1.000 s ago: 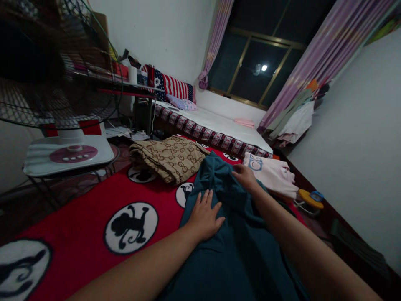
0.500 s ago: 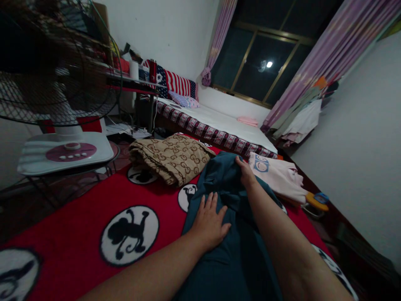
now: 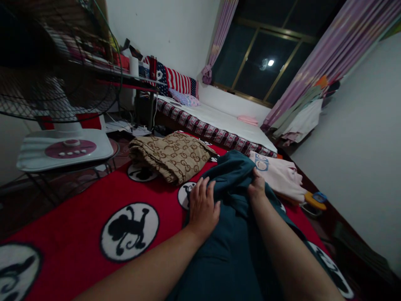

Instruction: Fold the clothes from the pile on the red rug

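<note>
Teal cloth (image 3: pixel 233 234), smooth and matte, lay lengthwise on a red blanket (image 3: pixel 78 225) whose plush-looking surface carried round white patches with dark monkey-like figures. Beyond it stretched a pale, flat-topped bed (image 3: pixel 213 113), its side covered in a blocky patterned fabric. To the left stood a fan (image 3: pixel 66 125) with a rounded wire cage and a glossy white base. The cloth's far end, gathered into soft, rumpled folds, sat between a thick, folded brown fabric (image 3: pixel 172 159) printed with repeating letters, its near edge ruffled, and a flat, pale pink garment (image 3: pixel 280 177) bearing a small blue print. On the cloth's left part rested the left hand (image 3: pixel 203 205), palm down, its fingers slightly bent and a little apart, thumb spread, gripping nothing. At the far right edge, the right hand (image 3: pixel 258 186) had its fingers closed on a fold, their tips partly hidden.
</note>
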{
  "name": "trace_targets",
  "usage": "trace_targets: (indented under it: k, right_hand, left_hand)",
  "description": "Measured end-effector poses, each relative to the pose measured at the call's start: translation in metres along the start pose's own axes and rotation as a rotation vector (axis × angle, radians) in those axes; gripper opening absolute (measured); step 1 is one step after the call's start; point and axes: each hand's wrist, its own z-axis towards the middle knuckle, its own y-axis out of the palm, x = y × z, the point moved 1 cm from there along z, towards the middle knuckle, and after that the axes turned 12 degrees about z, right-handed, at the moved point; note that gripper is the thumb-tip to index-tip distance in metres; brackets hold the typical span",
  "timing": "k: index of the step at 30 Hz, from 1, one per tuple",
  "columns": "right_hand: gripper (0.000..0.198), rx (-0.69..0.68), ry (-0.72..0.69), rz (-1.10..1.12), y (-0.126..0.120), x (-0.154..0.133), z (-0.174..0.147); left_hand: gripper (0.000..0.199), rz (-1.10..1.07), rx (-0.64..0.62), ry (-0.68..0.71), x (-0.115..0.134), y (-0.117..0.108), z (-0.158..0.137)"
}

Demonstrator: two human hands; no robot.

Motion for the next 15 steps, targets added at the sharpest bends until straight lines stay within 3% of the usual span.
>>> trace_targets:
  k: [4,9,13,15]
  right_hand:
    - [0.04,0.05,0.009,0.003,-0.014,-0.007,-0.014]
    - [0.04,0.081,0.066,-0.126,-0.03,-0.02,-0.023]
    - [0.052,-0.005,0.189,-0.255,-0.032,-0.038,-0.029]
    - [0.048,-0.087,0.279,-0.328,-0.027,-0.05,-0.032]
  left_hand:
    - [0.034,-0.028,-0.133,0.095,-0.001,0.005,-0.001]
    - [0.024,-0.007,-0.187,0.178,0.0,0.007,-0.005]
    - [0.039,0.042,-0.199,0.132,0.002,0.007,-0.005]
    - [0.054,0.088,-0.199,0.059,0.001,0.008,-0.005]
